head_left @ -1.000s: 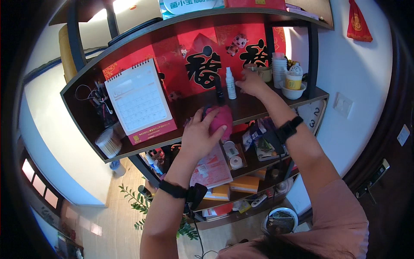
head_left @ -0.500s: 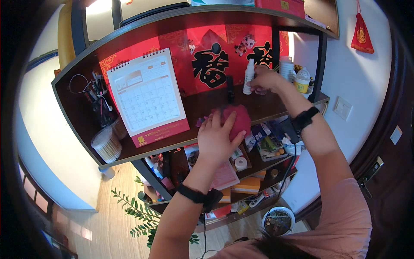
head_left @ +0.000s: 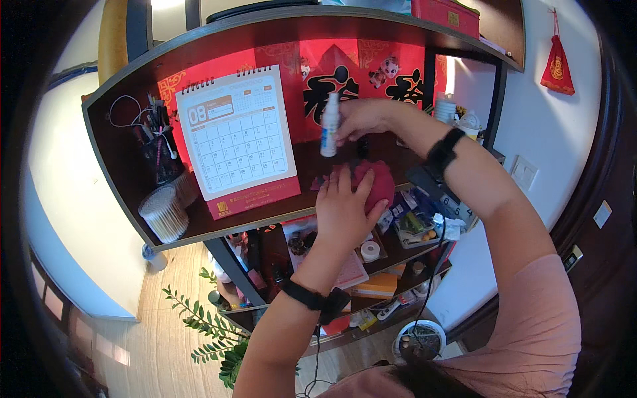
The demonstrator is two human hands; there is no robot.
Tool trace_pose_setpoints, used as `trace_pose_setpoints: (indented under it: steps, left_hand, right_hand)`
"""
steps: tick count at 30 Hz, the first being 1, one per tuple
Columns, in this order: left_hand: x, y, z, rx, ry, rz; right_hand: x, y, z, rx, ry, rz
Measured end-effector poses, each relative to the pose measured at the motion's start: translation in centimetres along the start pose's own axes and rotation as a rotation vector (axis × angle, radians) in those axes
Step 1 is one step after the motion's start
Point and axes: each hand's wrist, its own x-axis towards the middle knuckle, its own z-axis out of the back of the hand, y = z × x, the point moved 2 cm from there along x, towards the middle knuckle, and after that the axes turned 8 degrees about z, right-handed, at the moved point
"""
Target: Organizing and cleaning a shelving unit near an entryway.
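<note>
With the left hand (head_left: pixel 345 215) spread over a bunched pink cloth (head_left: pixel 381 184) at the shelf's (head_left: pixel 308 198) front, the right hand (head_left: pixel 359 119) now pinches the white bottle (head_left: pixel 329 129) farther left, nearer the calendar (head_left: pixel 237 132), which suggests it is being repositioned.

Left hand (head_left: pixel 346 211) low, palm down, loosely splayed; right hand (head_left: pixel 362 121) higher, curled in a grip.

Left wall (head_left: pixel 86 172) bright; edges warped, black; lower shelves (head_left: pixel 393 256) dim, perhaps soft.
</note>
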Motion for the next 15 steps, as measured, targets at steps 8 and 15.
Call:
trace_pose_setpoints:
  steps: [8,15]
  left_hand:
    - [-0.1,-0.1,0.6,0.044,-0.043,-0.014]
    - [-0.2,-0.4,0.7,0.032,-0.013,0.007]
  right_hand:
    - [6.6,0.4,-4.0,-0.02,0.083,0.012]
    - [6.0,-0.3,-5.0,0.074,0.077,0.035]
